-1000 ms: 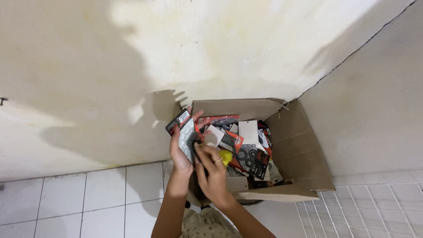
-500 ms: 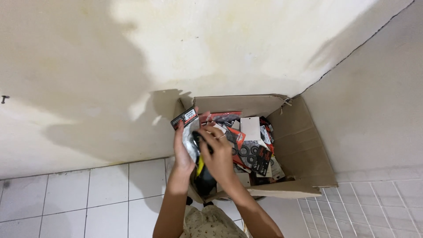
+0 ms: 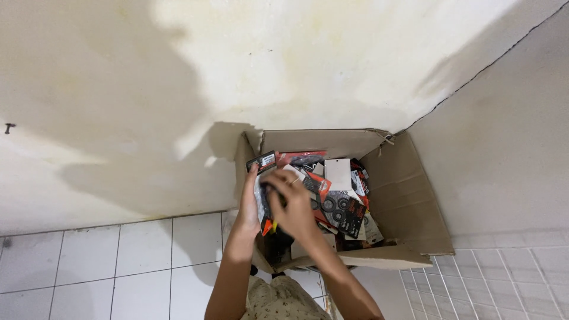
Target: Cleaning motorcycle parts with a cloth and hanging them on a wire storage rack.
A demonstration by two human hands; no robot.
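1. Cardboard box (image 3: 409,195), open at the top, sits just right of the frame's centre. It stands on a white tiled floor (image 3: 118,261) in the corner where two pale, stained walls meet.

2. Its flaps are folded outward, the right one leaning against the right-hand wall, so the contents lie open to view from above.

3. Small carded packets fill the box in a loose heap. Among them are a white card (image 3: 339,173) near the back and a black packet showing round rings (image 3: 344,210) at the middle.

4. Both forearms rise from the bottom centre of the frame and meet over the box's left side.

5. The left hand (image 3: 249,207) stands upright along the left inner wall of the box. Its grip is closed around a fanned stack of packets (image 3: 261,178), whose topmost dark packet pokes above the fingertips. Held on edge like this, the stack stays together and apart from the heap.

6. The right hand (image 3: 291,204) lies just beside the left, back toward the camera, fingers curled onto the face of the same stack. Whether it pinches a packet or only presses on one cannot be told, since the fingertips are hidden.

7. A patterned garment shows at the bottom edge, below the hands.
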